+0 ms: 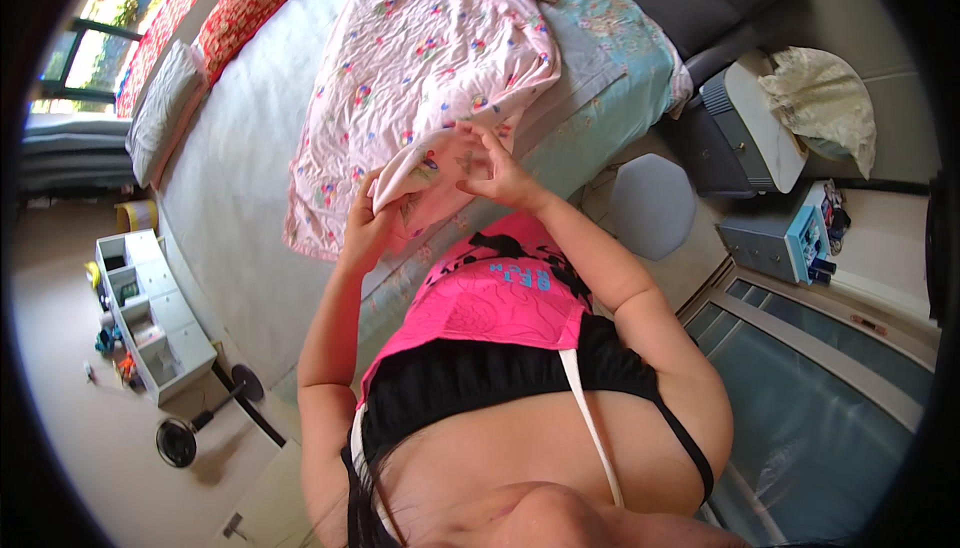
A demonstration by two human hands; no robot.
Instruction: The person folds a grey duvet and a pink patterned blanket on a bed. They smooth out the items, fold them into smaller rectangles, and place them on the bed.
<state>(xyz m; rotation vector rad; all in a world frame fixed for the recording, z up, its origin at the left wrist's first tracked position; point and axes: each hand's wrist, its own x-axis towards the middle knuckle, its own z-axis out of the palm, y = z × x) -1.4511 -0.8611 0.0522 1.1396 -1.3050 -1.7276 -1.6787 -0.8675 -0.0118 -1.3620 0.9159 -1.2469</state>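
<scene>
A pink quilt (420, 45) with small coloured flower prints lies spread and wrinkled over the bed (225, 158). Its near edge is lifted in front of my body. My left hand (369, 229) grips a folded corner of this cloth, the thumb on the near side. On the other side, my right hand (499, 173) is at the raised fabric with its fingers curved and the thumb apart; whether it pinches the cloth is hard to tell. Beneath the quilt are a pale sheet and a blue-green floral bed cover (607, 53).
A grey octagonal stool (652, 207) stands to the right by the bed. Past it is a bedside cabinet (750, 128) with a lace cloth (817, 98). White drawers (157, 308) and a round-based stand (180, 439) are at left. Pillows (169, 113) line the window side.
</scene>
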